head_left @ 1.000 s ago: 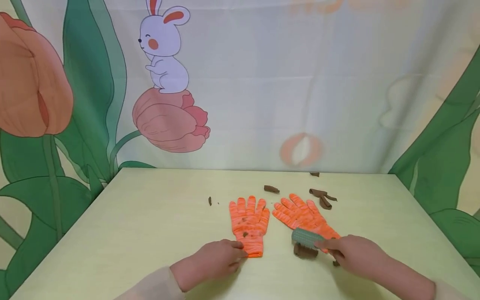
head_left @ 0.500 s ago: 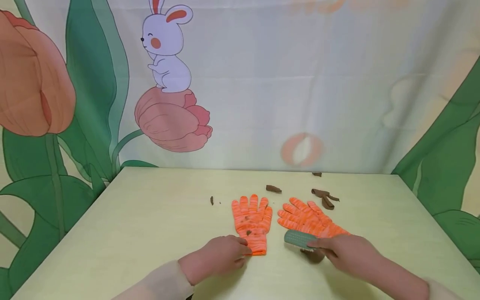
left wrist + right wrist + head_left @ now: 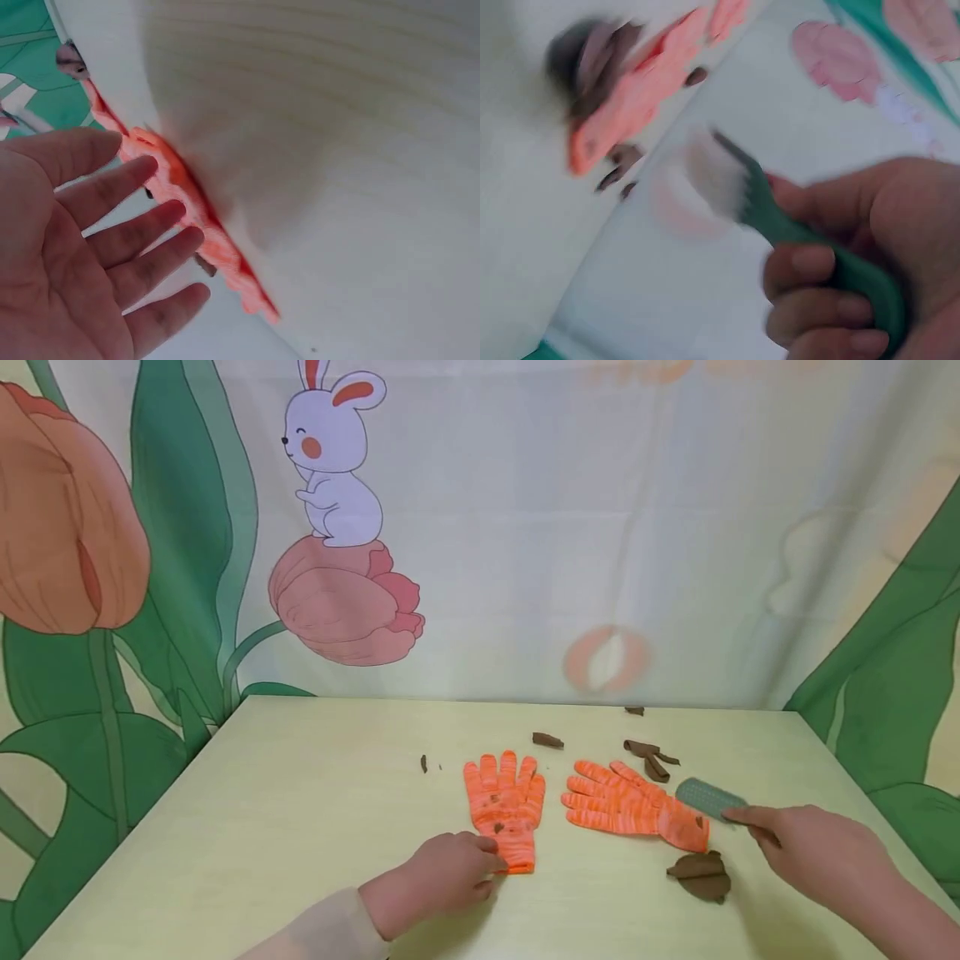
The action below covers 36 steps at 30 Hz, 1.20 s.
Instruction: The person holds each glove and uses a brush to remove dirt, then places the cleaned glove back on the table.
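Note:
My right hand (image 3: pixel 825 852) grips the handle of a green scrubbing brush (image 3: pixel 708 799), its white bristles (image 3: pixel 716 176) showing in the right wrist view. The brush head is beside the cuff of the right-hand orange knit glove (image 3: pixel 630 806), which lies slanted with its fingers to the left. Just below that cuff sits a dark brown lump (image 3: pixel 702 877). Another orange glove (image 3: pixel 507 793), marked with brown spots, lies with its fingers pointing away. My left hand (image 3: pixel 450 872) has its fingertips at this glove's cuff; the left wrist view shows its fingers spread and loosely extended.
Brown strips (image 3: pixel 651 758) lie behind the right glove, with a short brown piece (image 3: pixel 547 740) between the gloves' far ends. A smaller scrap (image 3: pixel 423 764) is at left and one more (image 3: pixel 634 711) by the table's back edge. A printed curtain (image 3: pixel 495 527) hangs behind the table (image 3: pixel 300 793).
My right hand has carried the brush to the right, off the glove. The brown lump has shifted right, and the right glove has turned and slid slightly right. My left hand stays at its cuff.

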### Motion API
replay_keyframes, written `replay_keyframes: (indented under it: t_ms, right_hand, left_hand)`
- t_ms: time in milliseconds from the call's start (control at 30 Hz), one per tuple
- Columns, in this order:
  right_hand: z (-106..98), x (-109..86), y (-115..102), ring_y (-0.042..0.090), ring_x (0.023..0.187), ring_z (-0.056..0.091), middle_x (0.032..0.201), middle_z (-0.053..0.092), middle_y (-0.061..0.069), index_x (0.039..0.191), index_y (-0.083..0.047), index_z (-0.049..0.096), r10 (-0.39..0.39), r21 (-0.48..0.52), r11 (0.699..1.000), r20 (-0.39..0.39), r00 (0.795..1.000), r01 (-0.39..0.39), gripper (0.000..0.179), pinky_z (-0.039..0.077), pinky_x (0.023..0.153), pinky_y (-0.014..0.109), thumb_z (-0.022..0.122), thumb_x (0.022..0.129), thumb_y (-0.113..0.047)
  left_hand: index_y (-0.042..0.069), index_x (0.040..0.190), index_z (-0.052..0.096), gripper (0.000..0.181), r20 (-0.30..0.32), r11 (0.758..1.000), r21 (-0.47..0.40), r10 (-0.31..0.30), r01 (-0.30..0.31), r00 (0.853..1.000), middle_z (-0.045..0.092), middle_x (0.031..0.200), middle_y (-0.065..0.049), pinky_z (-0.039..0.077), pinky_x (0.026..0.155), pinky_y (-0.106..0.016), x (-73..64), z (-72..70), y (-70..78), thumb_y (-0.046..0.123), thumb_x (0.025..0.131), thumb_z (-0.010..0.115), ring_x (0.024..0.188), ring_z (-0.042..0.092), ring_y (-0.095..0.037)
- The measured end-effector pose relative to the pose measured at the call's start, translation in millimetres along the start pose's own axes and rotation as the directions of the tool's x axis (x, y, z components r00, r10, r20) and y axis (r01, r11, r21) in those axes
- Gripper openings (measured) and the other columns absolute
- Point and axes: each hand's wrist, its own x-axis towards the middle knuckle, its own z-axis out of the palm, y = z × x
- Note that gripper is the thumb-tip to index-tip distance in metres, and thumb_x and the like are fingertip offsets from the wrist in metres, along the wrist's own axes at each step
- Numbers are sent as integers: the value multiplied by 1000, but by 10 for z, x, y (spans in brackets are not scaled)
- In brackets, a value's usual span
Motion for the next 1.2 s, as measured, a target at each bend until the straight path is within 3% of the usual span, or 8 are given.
replay_keyframes:
  t_ms: [100, 267, 467, 633, 767, 867, 1067, 1200]
  right_hand:
    - [89, 73, 195, 11, 49, 25, 48, 39, -3, 123, -10, 75, 35, 1, 999, -46, 998, -35, 30, 24, 49, 27, 61, 96, -8]
    - [281, 206, 550, 12, 50, 32, 53, 46, 1, 130, 1, 66, 83, 57, 995, 58, 995, -86, 33, 30, 49, 28, 53, 100, -7]
    - [558, 332, 746, 27, 69, 55, 108, 64, 42, 137, 19, 45, 72, 242, 966, 102, 992, -95, 42, 45, 61, 39, 48, 101, -2]
    - [749, 348, 573, 24, 70, 51, 130, 48, 51, 142, 22, 33, 74, 353, 927, 164, 984, -129, 52, 43, 62, 36, 49, 97, 1]
    - [832, 336, 371, 17, 59, 48, 131, 48, 47, 151, 18, 26, 103, 451, 869, 241, 965, -205, 59, 44, 57, 32, 49, 99, -1]
    - [853, 329, 274, 15, 52, 49, 128, 50, 44, 153, 17, 24, 109, 503, 835, 243, 964, -222, 60, 46, 53, 31, 48, 100, 0]
    - [784, 339, 155, 22, 72, 54, 131, 55, 44, 149, 18, 33, 47, 484, 870, 121, 992, -100, 57, 45, 63, 33, 52, 97, 2]
    - [664, 317, -34, 18, 55, 49, 137, 52, 41, 153, 10, 35, 27, 573, 812, 148, 989, -108, 57, 44, 53, 31, 49, 100, -3]
  left_hand:
    - [20, 110, 77, 17, -29, 999, 35, 4, -3, 1000, 73, 109, 3, 56, 72, -31, 46, -32, 52, 21, 93, 73, 94, 69, -16]
    - [19, 116, 77, 23, -28, 1000, -2, 20, -21, 999, 75, 111, 4, 57, 75, -25, 235, -98, 182, 20, 93, 75, 102, 72, -13]
    - [24, 128, 73, 31, 67, 999, -32, -21, 23, 998, 75, 123, 10, 56, 87, -21, 876, -231, 563, 23, 97, 72, 113, 70, -5]
    - [24, 115, 76, 20, 28, 999, 43, 5, -6, 1000, 76, 108, 12, 52, 67, -19, 1465, -237, 902, 17, 99, 67, 95, 70, -2]
    - [25, 90, 72, 18, 41, 984, 176, -7, 0, 999, 71, 86, 14, 44, 57, -17, 1760, -125, 1056, 13, 100, 62, 71, 58, 0]
    - [26, 80, 65, 25, 59, 959, 285, -23, 5, 998, 65, 75, 14, 45, 57, -17, 1892, -50, 1114, 13, 101, 61, 63, 53, -1]
    - [29, 82, 62, 24, 84, 879, 477, -58, 11, 995, 64, 77, 15, 50, 64, -14, 1997, 3, 1111, 19, 104, 58, 68, 62, 1]
    - [28, 91, 69, 16, 44, 928, 370, -69, 48, 997, 68, 81, 14, 50, 61, -15, 2014, 62, 946, 18, 102, 63, 65, 58, -1]
